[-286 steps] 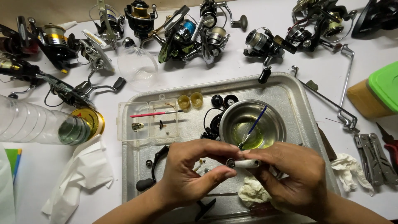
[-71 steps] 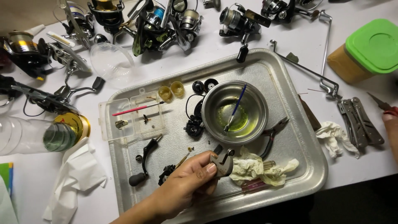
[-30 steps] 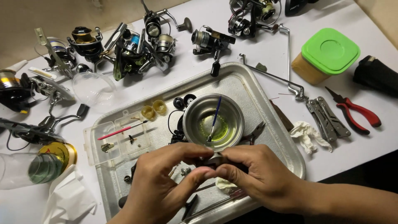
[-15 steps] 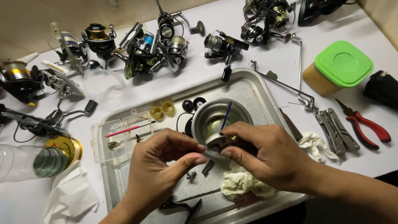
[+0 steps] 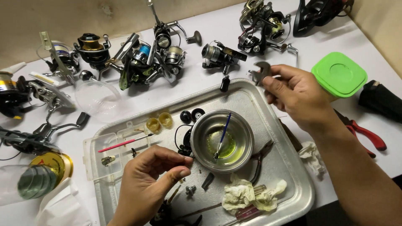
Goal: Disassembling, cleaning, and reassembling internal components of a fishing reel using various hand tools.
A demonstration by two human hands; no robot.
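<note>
My right hand (image 5: 299, 94) is raised over the far right corner of the metal tray (image 5: 293, 167) and grips a small metal wrench (image 5: 260, 71) by its handle. My left hand (image 5: 148, 178) hovers over the tray's near left part, thumb and fingers pinched together; what sits between them is hidden. Just right of it stands a steel bowl (image 5: 222, 140) with yellowish liquid and a blue-handled brush (image 5: 222, 136) leaning in it. Small screws and dark parts (image 5: 190, 190) lie on the tray below the left hand.
Several fishing reels (image 5: 142, 62) line the far side of the white table. A green-lidded box (image 5: 339, 74) and red-handled pliers (image 5: 368, 136) lie right of the tray. A crumpled cloth (image 5: 247, 196), pliers (image 5: 259, 157) and a clear parts box (image 5: 121, 146) with a pink brush sit on the tray. A line spool (image 5: 39, 178) lies at left.
My hands were together over the tray working on a small part. Now they have parted: the right hand has moved up and right, holding the wrench, and the left stays low.
</note>
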